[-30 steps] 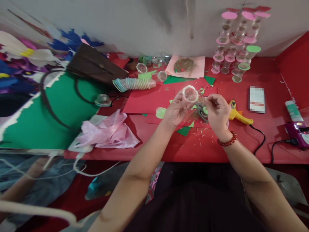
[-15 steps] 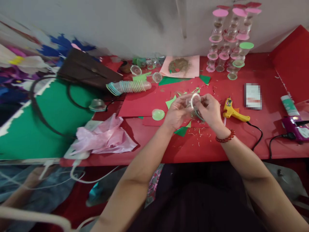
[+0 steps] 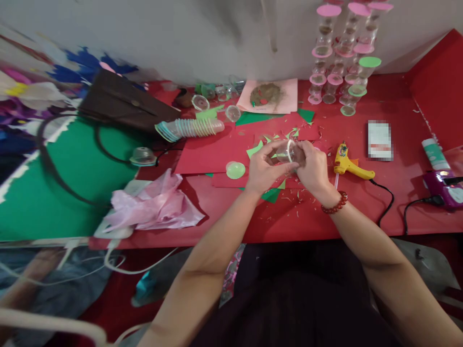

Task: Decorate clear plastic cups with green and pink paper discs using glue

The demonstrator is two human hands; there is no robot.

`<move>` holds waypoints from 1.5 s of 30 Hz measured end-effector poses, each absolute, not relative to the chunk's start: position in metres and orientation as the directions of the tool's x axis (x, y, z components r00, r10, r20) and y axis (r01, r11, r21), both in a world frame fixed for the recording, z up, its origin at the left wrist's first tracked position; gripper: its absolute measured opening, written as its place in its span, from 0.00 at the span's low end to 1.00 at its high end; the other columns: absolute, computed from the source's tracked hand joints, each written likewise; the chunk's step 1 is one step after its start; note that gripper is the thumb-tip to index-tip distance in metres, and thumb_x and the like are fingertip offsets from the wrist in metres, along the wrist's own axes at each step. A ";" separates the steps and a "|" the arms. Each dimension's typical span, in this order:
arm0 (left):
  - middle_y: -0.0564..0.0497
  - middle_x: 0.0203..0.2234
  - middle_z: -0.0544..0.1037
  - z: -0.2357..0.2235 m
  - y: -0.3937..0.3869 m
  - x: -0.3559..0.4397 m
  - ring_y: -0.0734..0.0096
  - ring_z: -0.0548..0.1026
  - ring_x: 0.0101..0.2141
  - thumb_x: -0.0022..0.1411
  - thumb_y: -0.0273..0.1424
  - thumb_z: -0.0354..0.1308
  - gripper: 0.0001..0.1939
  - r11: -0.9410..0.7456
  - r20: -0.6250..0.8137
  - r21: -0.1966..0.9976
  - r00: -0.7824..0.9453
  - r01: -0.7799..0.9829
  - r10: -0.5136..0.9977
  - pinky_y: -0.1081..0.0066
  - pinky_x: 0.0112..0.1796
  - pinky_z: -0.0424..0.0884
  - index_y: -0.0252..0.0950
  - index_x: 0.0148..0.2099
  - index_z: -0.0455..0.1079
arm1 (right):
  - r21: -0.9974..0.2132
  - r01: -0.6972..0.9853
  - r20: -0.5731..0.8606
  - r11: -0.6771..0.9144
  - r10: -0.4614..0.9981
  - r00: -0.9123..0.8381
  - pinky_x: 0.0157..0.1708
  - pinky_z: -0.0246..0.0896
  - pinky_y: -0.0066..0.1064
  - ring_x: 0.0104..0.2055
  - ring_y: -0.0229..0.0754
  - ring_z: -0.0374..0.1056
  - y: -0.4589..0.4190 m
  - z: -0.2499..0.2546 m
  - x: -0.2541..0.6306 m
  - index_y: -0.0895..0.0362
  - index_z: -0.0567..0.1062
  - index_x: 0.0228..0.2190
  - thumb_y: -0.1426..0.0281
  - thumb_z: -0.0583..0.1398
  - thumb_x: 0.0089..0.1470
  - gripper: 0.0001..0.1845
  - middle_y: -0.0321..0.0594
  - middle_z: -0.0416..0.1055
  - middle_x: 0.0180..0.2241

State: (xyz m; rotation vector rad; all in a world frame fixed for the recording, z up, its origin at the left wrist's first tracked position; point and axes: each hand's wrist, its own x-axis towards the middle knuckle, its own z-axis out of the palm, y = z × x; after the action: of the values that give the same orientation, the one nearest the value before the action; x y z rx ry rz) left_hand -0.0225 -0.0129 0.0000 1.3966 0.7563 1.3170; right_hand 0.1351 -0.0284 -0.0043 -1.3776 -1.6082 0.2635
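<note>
Over the middle of the table, both my hands hold two small clear plastic cups (image 3: pixel 290 152) that look set rim to rim, lying sideways with a pale ring where they meet. My left hand (image 3: pixel 261 168) curls its fingers and thumb around the left end. The right end is gripped by my right hand (image 3: pixel 314 166), which partly hides it. Below and around the hands lie red paper sheets (image 3: pixel 210 156) and light green paper scraps (image 3: pixel 255 150). A light green disc (image 3: pixel 235 169) rests left of my left hand.
A yellow glue gun (image 3: pixel 350 164) lies right of my hands. Stacked cup towers (image 3: pixel 321 53) stand at the back right. Nested cups (image 3: pixel 191 128), a brown bag (image 3: pixel 123 103) and pink cloth (image 3: pixel 155 205) are leftward. Sand (image 3: pixel 269 94) lies on pink paper behind. Another person's arm (image 3: pixel 36 274) shows lower left.
The cup rim has turned from facing partly toward me to edge-on, and the two cups now line up sideways. My right hand has shifted slightly around the right end.
</note>
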 end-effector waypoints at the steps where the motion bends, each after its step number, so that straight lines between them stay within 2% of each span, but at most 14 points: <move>1: 0.47 0.49 0.86 0.000 -0.013 -0.023 0.59 0.83 0.51 0.44 0.37 0.84 0.31 -0.278 0.315 0.941 0.197 -0.194 0.928 0.61 0.50 0.82 0.42 0.52 0.82 | -0.671 0.657 0.527 0.344 0.844 0.096 0.28 0.56 0.32 0.28 0.41 0.69 -0.028 -0.006 0.135 0.52 0.73 0.35 0.74 0.59 0.58 0.06 0.37 0.76 0.27; 4: 0.48 0.47 0.87 0.000 -0.012 -0.023 0.60 0.84 0.49 0.45 0.37 0.84 0.29 -0.270 0.312 0.938 0.190 -0.219 0.931 0.60 0.50 0.81 0.42 0.50 0.82 | -0.669 0.660 0.529 0.341 0.843 0.099 0.29 0.56 0.32 0.28 0.41 0.69 -0.028 -0.005 0.135 0.52 0.74 0.36 0.77 0.58 0.55 0.09 0.37 0.76 0.27; 9: 0.49 0.44 0.87 0.003 -0.007 -0.026 0.61 0.84 0.46 0.47 0.39 0.83 0.25 -0.142 0.222 0.939 0.237 -0.312 0.946 0.59 0.52 0.81 0.42 0.47 0.83 | -0.783 0.538 0.439 0.312 0.890 0.124 0.30 0.57 0.32 0.26 0.38 0.64 -0.029 0.009 0.135 0.51 0.70 0.29 0.74 0.56 0.63 0.10 0.34 0.71 0.24; 13: 0.51 0.45 0.86 0.002 -0.004 -0.028 0.62 0.85 0.47 0.47 0.40 0.82 0.26 -0.027 0.153 0.921 0.297 -0.388 0.942 0.58 0.54 0.81 0.44 0.48 0.81 | -0.910 0.315 0.321 0.271 0.940 0.119 0.29 0.59 0.30 0.24 0.36 0.61 -0.026 0.014 0.137 0.51 0.66 0.28 0.67 0.57 0.68 0.14 0.30 0.65 0.21; 16: 0.52 0.48 0.85 -0.002 -0.002 -0.030 0.61 0.84 0.52 0.48 0.40 0.82 0.29 -0.023 0.163 0.912 0.310 -0.410 0.937 0.57 0.56 0.80 0.47 0.51 0.78 | -0.959 0.175 0.241 0.222 0.966 0.094 0.26 0.59 0.30 0.22 0.35 0.61 -0.025 0.016 0.137 0.51 0.66 0.29 0.59 0.56 0.71 0.17 0.30 0.65 0.21; 19: 0.51 0.50 0.85 -0.006 0.000 -0.030 0.61 0.83 0.53 0.48 0.40 0.83 0.30 -0.073 0.198 0.920 0.296 -0.384 0.934 0.58 0.56 0.79 0.47 0.52 0.79 | -0.915 0.316 0.285 0.250 0.956 0.070 0.27 0.57 0.30 0.24 0.36 0.62 -0.026 0.017 0.137 0.51 0.68 0.29 0.56 0.62 0.67 0.18 0.31 0.68 0.23; 21: 0.50 0.48 0.85 -0.008 0.000 -0.029 0.61 0.82 0.51 0.45 0.40 0.83 0.30 -0.114 0.221 0.929 0.283 -0.352 0.933 0.60 0.54 0.79 0.46 0.51 0.80 | -0.829 0.485 0.346 0.280 0.937 0.050 0.29 0.56 0.32 0.25 0.37 0.63 -0.027 0.016 0.138 0.52 0.68 0.28 0.59 0.64 0.65 0.16 0.33 0.69 0.23; 23: 0.49 0.47 0.86 -0.007 -0.001 -0.028 0.60 0.83 0.50 0.42 0.39 0.85 0.32 -0.151 0.244 0.938 0.283 -0.312 0.928 0.60 0.51 0.80 0.45 0.51 0.82 | -0.732 0.613 0.398 0.298 0.917 0.029 0.29 0.54 0.33 0.25 0.38 0.63 -0.027 0.012 0.139 0.52 0.70 0.28 0.64 0.61 0.66 0.13 0.36 0.71 0.24; 26: 0.48 0.49 0.85 -0.004 -0.004 -0.027 0.56 0.82 0.52 0.39 0.37 0.85 0.34 -0.216 0.274 0.951 0.273 -0.222 0.922 0.59 0.51 0.81 0.44 0.51 0.83 | -0.611 0.731 0.426 0.302 0.905 -0.018 0.27 0.50 0.33 0.25 0.39 0.62 -0.027 0.005 0.141 0.53 0.73 0.33 0.72 0.61 0.60 0.02 0.37 0.73 0.25; 28: 0.47 0.52 0.84 -0.002 -0.005 -0.026 0.56 0.82 0.53 0.39 0.36 0.85 0.32 -0.243 0.281 0.954 0.245 -0.174 0.928 0.59 0.50 0.81 0.44 0.50 0.84 | -0.549 0.786 0.403 0.283 0.914 -0.048 0.26 0.48 0.33 0.24 0.39 0.61 -0.028 0.002 0.142 0.54 0.74 0.36 0.75 0.62 0.54 0.07 0.37 0.74 0.26; 31: 0.47 0.50 0.86 -0.002 -0.004 -0.029 0.58 0.83 0.49 0.40 0.35 0.84 0.30 -0.213 0.252 0.960 0.225 -0.181 0.941 0.61 0.48 0.82 0.44 0.49 0.85 | -0.505 0.828 0.361 0.243 0.931 -0.053 0.27 0.48 0.33 0.24 0.39 0.61 -0.029 0.003 0.141 0.54 0.74 0.38 0.77 0.62 0.51 0.11 0.38 0.74 0.27; 37: 0.47 0.43 0.88 0.004 0.002 -0.038 0.58 0.84 0.46 0.45 0.35 0.81 0.25 -0.072 0.150 0.967 0.317 -0.244 0.937 0.57 0.52 0.80 0.41 0.48 0.85 | -0.563 0.788 0.340 0.250 0.939 -0.055 0.29 0.43 0.35 0.24 0.39 0.55 -0.029 0.015 0.140 0.53 0.73 0.32 0.77 0.57 0.57 0.08 0.35 0.67 0.22; 42: 0.48 0.38 0.86 0.015 0.001 -0.043 0.64 0.84 0.40 0.49 0.35 0.76 0.18 0.073 0.054 0.950 0.392 -0.303 0.918 0.66 0.42 0.79 0.38 0.44 0.84 | -0.734 0.618 0.246 0.283 0.958 -0.147 0.31 0.47 0.34 0.26 0.37 0.55 -0.031 0.032 0.142 0.52 0.60 0.24 0.77 0.56 0.62 0.16 0.33 0.62 0.22; 45: 0.50 0.35 0.85 0.017 0.001 -0.044 0.69 0.82 0.35 0.50 0.35 0.72 0.15 0.143 0.013 0.930 0.418 -0.339 0.908 0.69 0.38 0.78 0.38 0.41 0.83 | -0.819 0.502 0.198 0.279 0.957 -0.210 0.31 0.48 0.33 0.25 0.36 0.54 -0.034 0.039 0.144 0.52 0.59 0.23 0.77 0.56 0.64 0.19 0.31 0.58 0.20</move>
State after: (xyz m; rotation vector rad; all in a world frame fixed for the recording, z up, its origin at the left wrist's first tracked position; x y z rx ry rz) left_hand -0.0440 0.0014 0.0173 1.0629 0.6667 1.0026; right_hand 0.1439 -0.0336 0.0388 -1.3182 -1.8320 0.8050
